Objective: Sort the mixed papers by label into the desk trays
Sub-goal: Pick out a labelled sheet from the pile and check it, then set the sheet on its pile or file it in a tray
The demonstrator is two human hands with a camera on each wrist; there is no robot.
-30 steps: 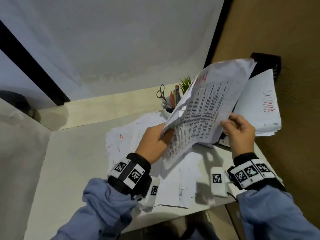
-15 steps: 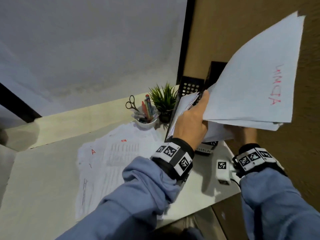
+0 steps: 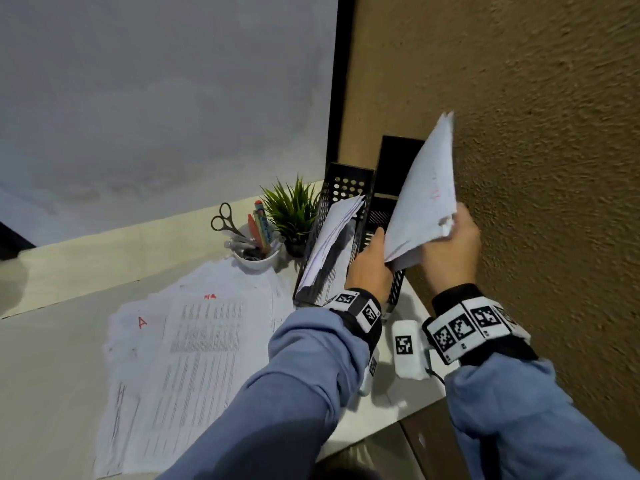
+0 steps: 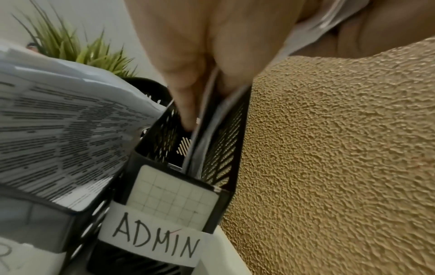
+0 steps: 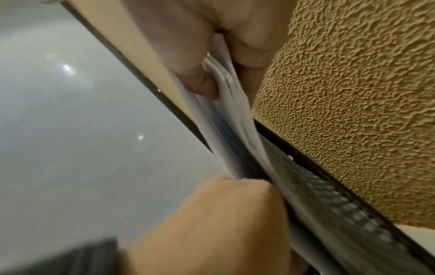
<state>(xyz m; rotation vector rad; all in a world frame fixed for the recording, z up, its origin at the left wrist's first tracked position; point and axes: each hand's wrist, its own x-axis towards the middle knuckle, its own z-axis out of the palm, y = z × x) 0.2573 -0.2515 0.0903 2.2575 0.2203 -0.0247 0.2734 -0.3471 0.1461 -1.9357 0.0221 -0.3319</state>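
A stack of white papers (image 3: 422, 202) with a faint red label stands on edge, its lower corner down in the black tray labelled ADMIN (image 4: 153, 240), the right one of two trays (image 3: 394, 188). My right hand (image 3: 450, 251) pinches the stack's near edge between thumb and fingers (image 5: 200, 81). My left hand (image 3: 369, 268) holds the stack's lower corner, one finger (image 4: 188, 108) reaching down into the tray beside the paper edges (image 4: 202, 141). The left tray (image 3: 346, 188) holds leaning printed sheets (image 3: 329, 237). Loose papers (image 3: 194, 341) with red letters lie spread on the desk.
A rough brown wall (image 3: 536, 133) stands right beside the ADMIN tray. A white cup with scissors and pens (image 3: 254, 244) and a small green plant (image 3: 292, 209) sit behind the loose papers. The desk's front edge (image 3: 408, 410) is under my wrists.
The stack has turned from raised and flat-on to edge-on and come down into the ADMIN tray. My left hand has shifted to its lower corner; both hands moved toward the trays.
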